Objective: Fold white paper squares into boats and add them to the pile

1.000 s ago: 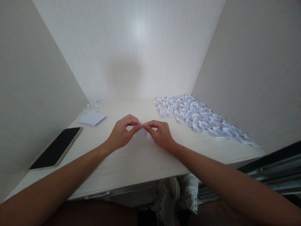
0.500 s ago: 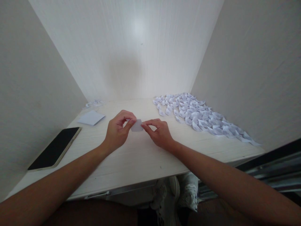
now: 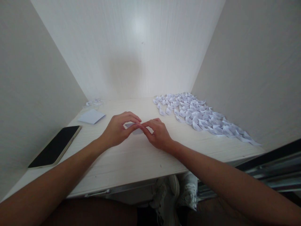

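Note:
Both hands meet over the middle of the white table (image 3: 113,169), pinching one small piece of white paper (image 3: 137,131). My left hand (image 3: 119,128) grips it between thumb and fingertips, with part of the paper showing through the gap between them. My right hand (image 3: 158,133) pinches the same paper at its right end, fingertips touching those of the left. The fingers cover much of the paper, so its exact fold cannot be made out.
To the right spreads a heap of folded, curled white paper pieces (image 3: 199,116). At the left lie a stack of white paper squares (image 3: 91,116), thin paper scraps (image 3: 95,102) behind it, and a phone (image 3: 55,147). Panels stand on three sides.
My left hand has moved right along the paper until its fingertips met those of my right hand. Less of the paper shows now. The right hand has hardly moved.

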A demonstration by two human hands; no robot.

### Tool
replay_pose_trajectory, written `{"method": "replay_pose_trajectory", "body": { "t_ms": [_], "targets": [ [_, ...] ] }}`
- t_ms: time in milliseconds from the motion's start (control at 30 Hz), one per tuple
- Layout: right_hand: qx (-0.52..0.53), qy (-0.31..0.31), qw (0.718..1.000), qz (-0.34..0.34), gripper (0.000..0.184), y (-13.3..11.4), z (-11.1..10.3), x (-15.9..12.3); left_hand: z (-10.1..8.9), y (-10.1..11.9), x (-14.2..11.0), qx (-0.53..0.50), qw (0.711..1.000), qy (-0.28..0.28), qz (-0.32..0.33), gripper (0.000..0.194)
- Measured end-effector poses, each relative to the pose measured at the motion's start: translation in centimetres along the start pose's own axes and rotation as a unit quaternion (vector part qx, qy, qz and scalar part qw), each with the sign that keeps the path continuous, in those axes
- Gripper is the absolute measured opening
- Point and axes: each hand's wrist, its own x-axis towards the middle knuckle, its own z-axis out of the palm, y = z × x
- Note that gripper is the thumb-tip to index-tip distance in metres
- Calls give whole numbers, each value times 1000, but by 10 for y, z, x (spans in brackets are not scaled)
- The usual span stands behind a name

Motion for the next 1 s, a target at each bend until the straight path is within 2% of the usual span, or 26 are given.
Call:
{"method": "replay_pose_trajectory", "body": {
  "t_ms": [67,133,200,233,300,333,400,500,567,633,733,833,933,1000],
  "targets": [
    [-17,1,1000,-17,18,-1,1,0,0,3,-1,8,1000,7,14,14],
    [-39,-5,999,-22,21,1,1,1,-4,6,-1,10,999,38,10,15],
    [-56,-19,998,-4,21,8,1,2,-13,7,2,-3,993,117,-3,15],
    [-62,-22,998,16,20,12,0,3,-19,7,4,-18,984,177,-7,15],
    [-66,-16,995,66,19,21,-3,4,-30,2,8,-52,952,302,-19,11],
    [-56,-3,994,91,19,24,-5,5,-33,-2,10,-70,942,326,-25,10],
    [1,38,990,132,22,27,-8,6,-31,-10,10,-116,945,299,-62,11],
    [175,82,966,172,28,20,-6,8,-11,-18,6,-192,940,240,-148,17],
    [284,72,937,192,38,13,0,10,4,-18,3,-234,927,216,-198,21],
    [348,49,912,213,48,8,6,10,15,-16,0,-268,911,214,-229,24],
    [365,38,899,240,41,6,13,11,22,-15,-3,-303,893,209,-259,31],
    [342,70,899,265,32,10,12,12,22,-16,-3,-312,888,184,-283,32],
    [347,113,888,281,26,13,6,12,21,-18,-4,-301,897,113,-302,30],
    [355,108,885,282,25,15,3,11,21,-18,-5,-286,907,59,-305,28]
  ]
}}
